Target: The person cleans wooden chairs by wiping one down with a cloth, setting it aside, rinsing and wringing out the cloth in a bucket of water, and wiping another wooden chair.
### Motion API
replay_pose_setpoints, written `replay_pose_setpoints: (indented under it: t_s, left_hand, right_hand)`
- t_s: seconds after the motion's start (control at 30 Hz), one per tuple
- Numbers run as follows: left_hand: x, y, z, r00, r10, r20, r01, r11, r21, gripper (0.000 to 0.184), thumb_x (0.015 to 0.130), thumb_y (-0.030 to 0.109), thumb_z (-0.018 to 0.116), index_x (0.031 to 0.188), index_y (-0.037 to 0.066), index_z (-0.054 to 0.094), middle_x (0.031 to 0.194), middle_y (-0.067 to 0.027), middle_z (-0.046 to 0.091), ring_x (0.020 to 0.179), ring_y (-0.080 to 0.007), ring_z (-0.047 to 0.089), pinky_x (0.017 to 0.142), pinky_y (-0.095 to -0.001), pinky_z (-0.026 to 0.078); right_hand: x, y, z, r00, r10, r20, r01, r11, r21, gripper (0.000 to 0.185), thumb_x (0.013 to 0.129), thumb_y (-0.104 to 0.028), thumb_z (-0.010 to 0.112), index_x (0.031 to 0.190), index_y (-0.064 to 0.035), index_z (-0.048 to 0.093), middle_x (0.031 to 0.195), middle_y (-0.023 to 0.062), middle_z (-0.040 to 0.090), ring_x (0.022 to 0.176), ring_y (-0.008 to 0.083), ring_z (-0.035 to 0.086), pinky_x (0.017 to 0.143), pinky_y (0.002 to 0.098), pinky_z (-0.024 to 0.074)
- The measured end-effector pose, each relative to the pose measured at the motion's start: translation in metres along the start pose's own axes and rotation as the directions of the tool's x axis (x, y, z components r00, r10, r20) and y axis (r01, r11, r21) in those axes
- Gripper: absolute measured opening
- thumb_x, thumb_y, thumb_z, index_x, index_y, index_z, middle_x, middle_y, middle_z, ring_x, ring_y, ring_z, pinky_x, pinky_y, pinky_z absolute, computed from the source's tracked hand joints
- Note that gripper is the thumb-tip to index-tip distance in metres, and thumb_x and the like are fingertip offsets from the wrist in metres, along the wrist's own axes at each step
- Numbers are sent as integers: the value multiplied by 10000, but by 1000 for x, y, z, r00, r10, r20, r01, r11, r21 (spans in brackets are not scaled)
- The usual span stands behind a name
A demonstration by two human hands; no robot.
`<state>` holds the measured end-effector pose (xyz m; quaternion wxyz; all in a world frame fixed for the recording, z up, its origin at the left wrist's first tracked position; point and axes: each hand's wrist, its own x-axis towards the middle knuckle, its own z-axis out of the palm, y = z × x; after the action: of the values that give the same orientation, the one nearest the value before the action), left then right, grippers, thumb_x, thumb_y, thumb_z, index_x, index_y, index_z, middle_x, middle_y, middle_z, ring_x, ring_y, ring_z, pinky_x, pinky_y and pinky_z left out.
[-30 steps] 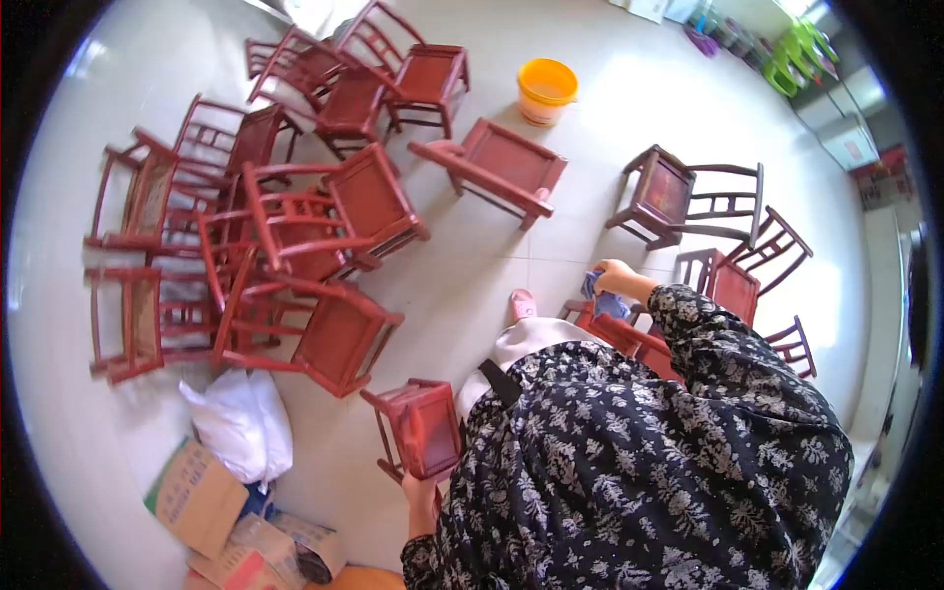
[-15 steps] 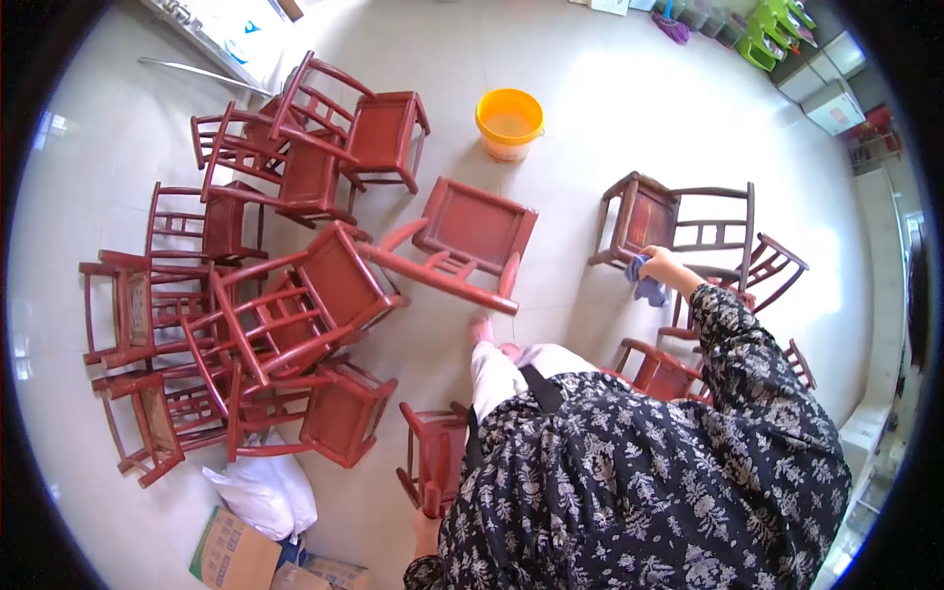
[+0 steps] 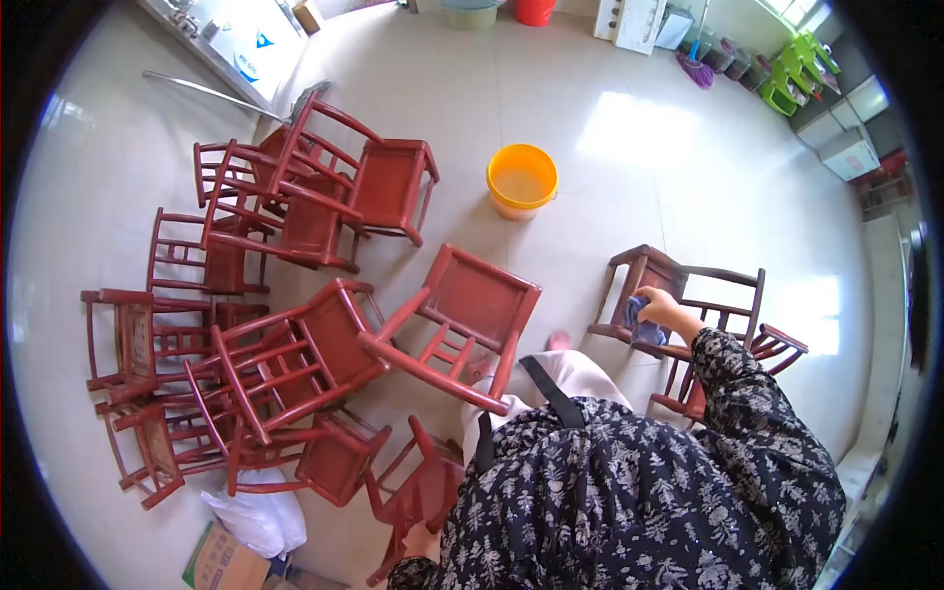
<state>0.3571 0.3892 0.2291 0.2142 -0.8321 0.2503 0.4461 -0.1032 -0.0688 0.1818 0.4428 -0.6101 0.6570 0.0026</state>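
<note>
Blue-grey cloth (image 3: 647,334) is bunched in the grip of the right hand (image 3: 667,310), the fingers clamped on it, right of centre in the frame. It overlaps the near edge of the seat of a dark wooden chair (image 3: 645,277), whose backrest points to the right; whether the cloth presses on the wood, I cannot tell. At the bottom centre, the left hand (image 3: 421,541) is against a red chair (image 3: 433,487), its fingers too hidden to tell whether that grip is closed. Another red chair (image 3: 480,295) stands at the centre, its backrest toward the person's pale trousers (image 3: 590,379), while a dense cluster of red chairs (image 3: 339,339) fills the left, legs and rails overlapping. Print shows on a cardboard box (image 3: 226,562) at the lower left, beside a white sack (image 3: 261,516), and blue marks with small lettering on a white panel (image 3: 251,49) at the upper left; neither can be read. Pale tiled floor (image 3: 590,211) opens between the central chair and the dark one, widening upward past a yellow bucket (image 3: 516,206) toward a purple mop (image 3: 696,71) and green chairs (image 3: 796,74) at the upper right. Along the right edge, a light ledge (image 3: 880,364) bounds the floor.
</note>
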Motion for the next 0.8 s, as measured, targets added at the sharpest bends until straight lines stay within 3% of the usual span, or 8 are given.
replay_pose_setpoints:
  t_s: [0.1, 0.23, 0.27, 0.37, 0.4, 0.5, 0.6, 0.8]
  left_hand:
    - [24, -30, 12, 928, 367, -59, -370, 928, -41, 340, 711, 217, 627, 996, 35, 599, 883, -170, 631, 889, -348, 585, 804, -416, 438]
    - [14, -34, 10, 972, 233, 21, -234, 967, 102, 309, 719, 169, 584, 1021, 107, 597, 924, -180, 621, 924, -332, 578, 825, -423, 429]
    - [48, -47, 39, 981, 77, 176, -109, 978, 178, 418, 788, 163, 548, 1198, 94, 519, 1089, -142, 584, 938, -297, 560, 838, -427, 421]
    - [14, -14, 1, 975, 161, 154, -168, 985, 32, 411, 781, 108, 535, 1192, 94, 529, 1109, -151, 576, 967, -293, 558, 854, -429, 407]
    - [72, -66, 61, 933, 279, 227, -267, 960, -83, 451, 778, 90, 532, 1228, 117, 503, 1165, -145, 546, 1036, -297, 526, 872, -430, 390]
    - [34, -38, 48, 939, 207, 274, -220, 975, 17, 373, 743, 126, 538, 1107, 197, 575, 1075, -125, 595, 1054, -289, 529, 911, -414, 378]
    - [13, -16, 49, 924, 338, 179, -346, 938, 17, 355, 733, 122, 542, 1077, 199, 584, 1070, -114, 598, 1060, -280, 528, 923, -442, 356]
    - [30, 4, 27, 878, 474, 70, -479, 871, 111, 292, 717, 114, 550, 1002, 163, 592, 1062, -102, 596, 1044, -278, 535, 887, -488, 350]
  right_hand:
    - [-7, 25, 16, 997, 30, -65, -30, 1000, 7, 546, 576, -115, 689, 1095, -4, 561, 1009, 170, 608, 947, 287, 578, 831, 317, 453]
    - [-33, 10, 7, 967, 208, 148, -199, 977, -74, 538, 581, -126, 718, 1084, -3, 571, 949, 130, 612, 863, 236, 597, 711, 359, 500]
    - [-24, 20, 3, 973, 195, 125, -180, 976, -124, 490, 604, -140, 710, 1065, -27, 588, 892, 122, 622, 787, 229, 612, 627, 357, 517]
    - [-19, -8, -19, 956, 232, 181, -241, 970, 34, 454, 629, -166, 700, 1054, -47, 597, 845, 115, 631, 725, 216, 622, 573, 333, 524]
    - [-24, -11, -25, 954, 225, 198, -238, 970, 43, 434, 645, -170, 692, 1051, -47, 599, 845, 111, 635, 721, 208, 626, 552, 325, 526]
    - [-32, -20, -28, 954, 243, 178, -254, 966, 40, 398, 669, -148, 681, 1042, -33, 603, 840, 119, 637, 702, 209, 631, 527, 310, 526]
    - [-31, -25, -10, 981, 161, 103, -165, 986, 32, 398, 658, -88, 682, 1036, 2, 595, 830, 146, 633, 676, 232, 628, 543, 330, 530]
    - [-43, -102, 29, 971, 54, 232, -54, 999, -5, 530, 587, -102, 710, 1088, -7, 566, 962, 144, 615, 903, 250, 578, 788, 326, 465]
